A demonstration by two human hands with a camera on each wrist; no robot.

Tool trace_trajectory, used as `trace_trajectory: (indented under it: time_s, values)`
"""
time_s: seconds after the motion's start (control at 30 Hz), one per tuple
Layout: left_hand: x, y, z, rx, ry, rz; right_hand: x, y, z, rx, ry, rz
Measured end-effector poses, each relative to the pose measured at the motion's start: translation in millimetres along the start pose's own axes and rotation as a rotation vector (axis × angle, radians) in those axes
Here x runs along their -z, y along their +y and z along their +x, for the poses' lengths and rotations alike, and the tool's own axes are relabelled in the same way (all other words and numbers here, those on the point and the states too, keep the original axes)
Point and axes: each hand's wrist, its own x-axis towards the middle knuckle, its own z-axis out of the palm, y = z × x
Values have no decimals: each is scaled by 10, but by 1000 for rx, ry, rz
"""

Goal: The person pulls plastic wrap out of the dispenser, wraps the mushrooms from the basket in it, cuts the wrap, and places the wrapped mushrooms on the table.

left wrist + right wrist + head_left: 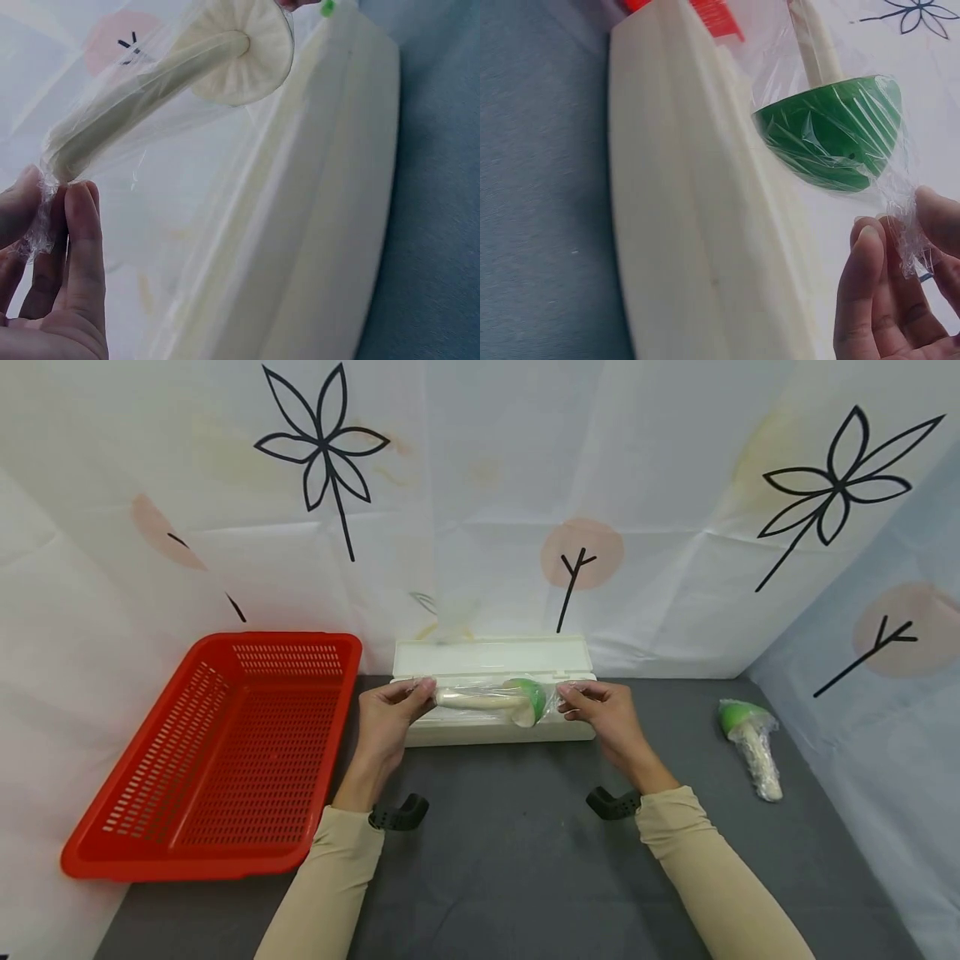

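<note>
Sleeves at the bottom of the head view, then the two hands, so starting there. Left hand pinches the film at the stalk end, thumb and fingers closed on a crumpled tuft of it. Right hand does the same at the cap end, fingers nipping a twisted tail of wrap just past the green top. Between them hangs the toy mushroom, lying sideways, mid-frame, held just above the wrap box, with film around it. I can't tell if it's touching the box.

If you're at this stage, my take: keep both pinches right up against the ends so the film stays taut, and pull outward evenly. Slack on one side looks like it'd let the wrap bunch over the cap. Twisting the tails in opposite directions should lock it. Whether the sheet is already cut free from the box isn't clear to me, so I'd check that edge before lifting away.

Further out: red basket at the left on the grey worktop, and another wrapped mushroom at the right.
</note>
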Motion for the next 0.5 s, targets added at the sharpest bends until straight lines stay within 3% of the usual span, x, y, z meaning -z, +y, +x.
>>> trace_trajectory:
  time_s: [0.5]
  values:
    - [-183, 394, 23, -145, -34, -133, 45, -437, 81, 59, -23, 11]
